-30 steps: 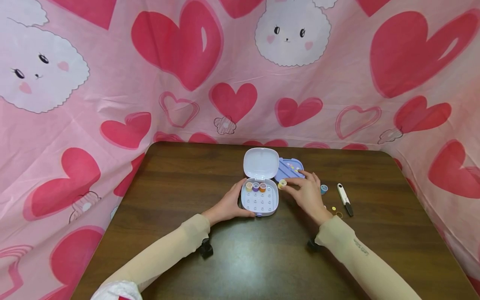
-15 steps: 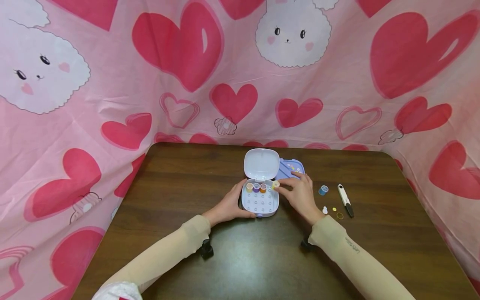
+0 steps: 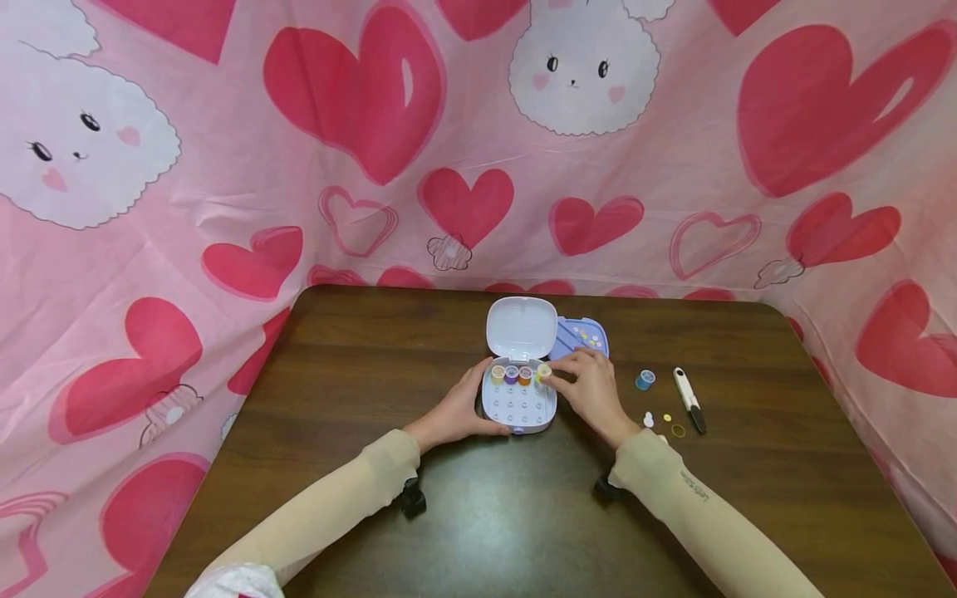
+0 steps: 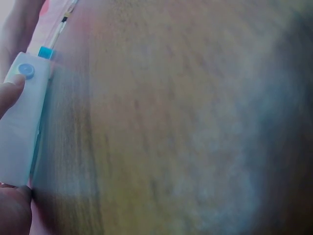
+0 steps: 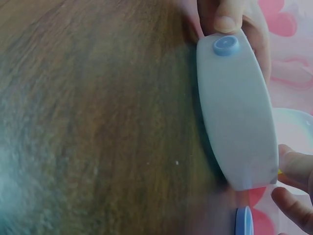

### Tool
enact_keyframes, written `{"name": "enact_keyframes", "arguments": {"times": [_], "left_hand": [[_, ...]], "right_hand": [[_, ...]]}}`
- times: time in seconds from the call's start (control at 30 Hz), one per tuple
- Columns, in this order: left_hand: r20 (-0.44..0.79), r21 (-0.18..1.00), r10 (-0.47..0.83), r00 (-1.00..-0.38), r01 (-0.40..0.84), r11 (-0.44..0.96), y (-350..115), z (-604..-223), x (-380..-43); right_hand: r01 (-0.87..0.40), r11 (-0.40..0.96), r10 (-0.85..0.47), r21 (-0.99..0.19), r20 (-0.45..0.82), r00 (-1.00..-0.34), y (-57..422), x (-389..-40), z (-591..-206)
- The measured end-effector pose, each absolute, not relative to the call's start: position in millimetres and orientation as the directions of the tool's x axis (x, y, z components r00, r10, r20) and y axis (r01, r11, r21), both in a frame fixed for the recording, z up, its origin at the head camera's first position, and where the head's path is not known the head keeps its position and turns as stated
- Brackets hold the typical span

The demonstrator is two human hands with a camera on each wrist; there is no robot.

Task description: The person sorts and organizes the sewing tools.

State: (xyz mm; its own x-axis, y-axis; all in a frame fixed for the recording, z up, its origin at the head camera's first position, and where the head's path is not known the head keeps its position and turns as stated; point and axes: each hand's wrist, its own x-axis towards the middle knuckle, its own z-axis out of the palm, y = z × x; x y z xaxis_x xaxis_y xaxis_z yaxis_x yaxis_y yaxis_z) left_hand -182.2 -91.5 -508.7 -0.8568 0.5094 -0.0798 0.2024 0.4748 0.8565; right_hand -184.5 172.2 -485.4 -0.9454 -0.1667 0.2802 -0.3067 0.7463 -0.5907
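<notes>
My left hand (image 3: 453, 413) grips the left side of a white sewing box (image 3: 517, 425), its thumb by the blue latch (image 4: 26, 71) at the front. The box's lid (image 3: 522, 327) is raised. Inside, rows of small pegs show, with pale yellow (image 3: 498, 375), purple (image 3: 512, 375) and orange (image 3: 525, 376) thread spools along the back row. My right hand (image 3: 591, 389) pinches a yellow thread spool (image 3: 543, 373) at the right end of that row. In the right wrist view the box wall (image 5: 239, 117) hides most of this spool.
A lilac tray (image 3: 594, 334) holding small bright pieces lies behind my right hand. To the right are a blue thread spool (image 3: 645, 379), a white tool (image 3: 684, 387) with a black end, a white piece (image 3: 648, 419), a yellow button (image 3: 668, 418) and a thin ring (image 3: 678, 431).
My right hand has moved left with the yellow spool, from beside the box to the right end of the back row. My left hand has stayed on the box.
</notes>
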Motion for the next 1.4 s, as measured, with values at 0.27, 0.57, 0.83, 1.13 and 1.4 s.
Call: {"name": "enact_keyframes", "arguments": {"times": [0.27,0.57,0.83,1.13,1.4], "left_hand": [[-0.080,0.854,0.510,-0.857,0.205,0.479,-91.6,-508.9,-182.4],[-0.076,0.856,0.513,-0.855,0.208,0.474,-91.2,-508.1,-181.5],[-0.080,0.845,0.510,-0.857,0.213,0.490,-90.7,-505.8,-182.4],[-0.074,0.845,0.511,-0.856,0.219,0.489,-90.8,-506.4,-182.8],[-0.078,0.845,0.510,-0.857,0.214,0.490,-91.1,-507.6,-182.3]], "right_hand": [[-0.321,0.761,-0.190,-0.564,0.279,-0.941,168.9,-187.1,-488.4],[-0.343,0.771,-0.198,-0.536,0.310,-0.930,164.0,-188.2,-490.3],[-0.310,0.767,-0.194,-0.562,0.258,-0.946,163.4,-187.0,-487.9],[-0.321,0.746,-0.219,-0.584,0.240,-0.946,168.0,-188.0,-490.3],[-0.314,0.748,-0.248,-0.585,0.192,-0.950,169.2,-190.5,-489.3]]}}
